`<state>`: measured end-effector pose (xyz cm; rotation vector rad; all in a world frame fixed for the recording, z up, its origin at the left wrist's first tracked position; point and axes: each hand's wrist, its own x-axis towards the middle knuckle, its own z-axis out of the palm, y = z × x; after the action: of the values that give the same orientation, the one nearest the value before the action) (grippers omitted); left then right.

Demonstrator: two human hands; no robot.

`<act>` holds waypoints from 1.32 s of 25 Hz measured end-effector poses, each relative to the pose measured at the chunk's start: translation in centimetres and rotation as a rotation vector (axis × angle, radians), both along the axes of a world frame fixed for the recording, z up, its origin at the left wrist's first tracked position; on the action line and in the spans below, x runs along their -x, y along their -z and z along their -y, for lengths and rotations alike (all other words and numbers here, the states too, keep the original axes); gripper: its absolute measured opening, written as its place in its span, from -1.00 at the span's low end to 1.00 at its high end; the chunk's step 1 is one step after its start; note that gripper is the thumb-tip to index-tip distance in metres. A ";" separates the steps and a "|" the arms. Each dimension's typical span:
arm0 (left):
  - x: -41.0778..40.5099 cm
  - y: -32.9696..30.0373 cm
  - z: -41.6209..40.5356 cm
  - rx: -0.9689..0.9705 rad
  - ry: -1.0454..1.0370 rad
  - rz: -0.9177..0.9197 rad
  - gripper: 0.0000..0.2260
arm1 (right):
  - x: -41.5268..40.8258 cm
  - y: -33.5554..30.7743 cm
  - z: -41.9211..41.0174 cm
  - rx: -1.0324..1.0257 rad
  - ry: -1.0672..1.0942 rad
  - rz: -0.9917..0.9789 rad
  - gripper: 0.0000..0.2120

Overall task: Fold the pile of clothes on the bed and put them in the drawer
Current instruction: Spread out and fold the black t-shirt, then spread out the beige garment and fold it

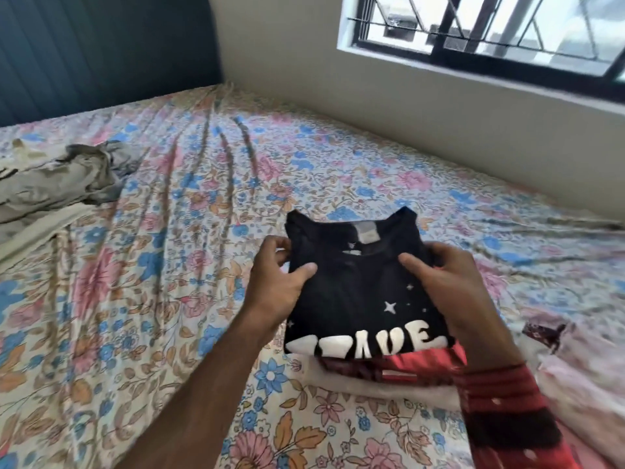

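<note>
A folded black shirt (pixel 365 286) is held at both sides: its left edge is pinched by the left hand (pixel 280 279), its right edge is gripped by the right hand (pixel 443 282), thumbs on top. Just beneath the grip, folded red cloth (pixel 422 363) lies on the bed (pixel 169 231). The shirt is best lowered flat, edges squared over that stack. Well left of the grip, a grey pile (pixel 57 177) remains unfolded. No drawer is seen.
</note>
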<state>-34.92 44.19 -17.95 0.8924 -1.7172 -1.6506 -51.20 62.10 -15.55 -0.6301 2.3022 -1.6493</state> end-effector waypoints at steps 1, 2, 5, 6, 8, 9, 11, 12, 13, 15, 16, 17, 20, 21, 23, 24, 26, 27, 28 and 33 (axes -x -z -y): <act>1.5 0.0 -0.8 -0.010 0.031 -0.008 -0.70 | 1.3 0.3 -1.1 -0.007 0.041 -0.001 -0.98; 2.9 0.4 -1.5 -0.032 0.065 -0.015 -0.70 | 2.4 0.9 -2.0 -0.026 0.080 -0.005 -0.96; 5.0 2.5 -2.9 -0.046 0.166 0.058 -0.64 | 4.7 3.9 -4.1 -0.196 0.161 -0.062 -0.85; 5.1 3.5 -3.2 -0.028 0.195 0.100 -0.61 | 4.9 4.8 -4.3 -0.333 0.149 -0.102 -0.81; 4.4 4.8 -3.9 -0.021 0.224 0.153 -0.57 | 4.8 6.1 -4.5 -0.588 0.089 -0.166 -0.73; 4.0 5.0 -3.9 -0.015 0.220 0.162 -0.59 | 4.6 6.2 -4.3 -0.648 0.075 -0.187 -0.71; 3.4 4.4 -3.3 0.033 0.195 0.183 -0.65 | 3.7 5.3 -3.4 -0.714 0.094 -0.261 -0.70; 3.1 3.9 -2.7 0.065 0.184 0.194 -0.68 | 3.2 4.7 -2.9 -0.744 0.137 -0.332 -0.68; 2.8 3.3 -2.1 0.100 0.177 0.191 -0.71 | 2.5 4.1 -2.5 -0.755 0.198 -0.404 -0.63; 2.0 2.0 -0.3 0.135 0.120 0.159 -0.76 | 0.8 2.7 -0.6 -0.660 0.253 -0.488 -0.52; 1.1 1.4 0.9 0.149 0.080 0.148 -0.78 | -0.4 2.0 1.0 -0.564 0.205 -0.494 -0.52; -0.2 0.8 2.2 0.157 0.037 0.144 -0.80 | -1.8 1.6 3.1 -0.458 0.118 -0.477 -0.54; -5.3 0.1 6.6 0.183 -0.102 0.176 -0.86 | -7.1 1.9 11.5 -0.250 -0.182 -0.348 -0.71; -7.0 0.2 7.8 0.187 -0.145 0.203 -0.85 | -8.7 2.6 14.1 -0.238 -0.257 -0.343 -0.76; -11.4 0.2 10.4 0.186 -0.252 0.260 -0.83 | -12.5 3.7 20.0 -0.248 -0.402 -0.361 -0.85; -13.6 0.3 11.7 0.179 -0.303 0.282 -0.83 | -14.4 3.9 22.9 -0.264 -0.468 -0.377 -0.87; -18.8 0.4 14.8 0.170 -0.421 0.318 -0.84 | -18.9 3.8 28.6 -0.269 -0.604 -0.452 -0.85; -21.3 0.4 16.3 0.171 -0.476 0.338 -0.85 | -20.9 3.5 31.1 -0.275 -0.661 -0.501 -0.84; -23.6 0.5 17.8 0.171 -0.525 0.356 -0.86 | -22.9 3.1 33.4 -0.285 -0.709 -0.554 -0.83; -31.7 0.9 24.7 0.151 -0.661 0.385 -0.86 | -30.4 2.5 44.9 -0.315 -0.846 -0.752 -0.80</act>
<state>-3.22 19.49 -18.82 1.5668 -1.5088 -0.9424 -20.76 17.24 -18.08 -2.0263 2.0847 -0.6840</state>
